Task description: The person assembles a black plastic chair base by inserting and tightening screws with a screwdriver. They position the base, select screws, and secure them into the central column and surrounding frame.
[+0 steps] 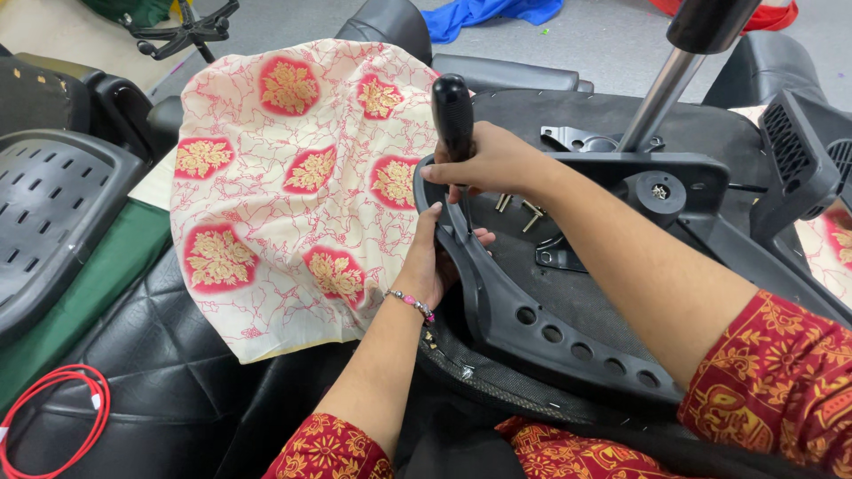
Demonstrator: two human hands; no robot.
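Note:
My right hand (491, 161) is closed around the black handle of a screwdriver (453, 111) that stands upright over the rim of a black plastic chair frame (550, 333). My left hand (435, 262) grips that frame's curved edge just below the tool, with a beaded bracelet on the wrist. The tool's tip is hidden behind my fingers. A cream cloth with red and gold flower patches (293, 191) lies draped to the left of both hands.
Loose bolts (531, 213) lie on the upturned chair seat. A chrome gas cylinder (661, 93) rises at upper right. A black perforated chair part (49, 213) sits at left, a red cable (53, 417) at lower left, blue cloth (484, 13) on the floor.

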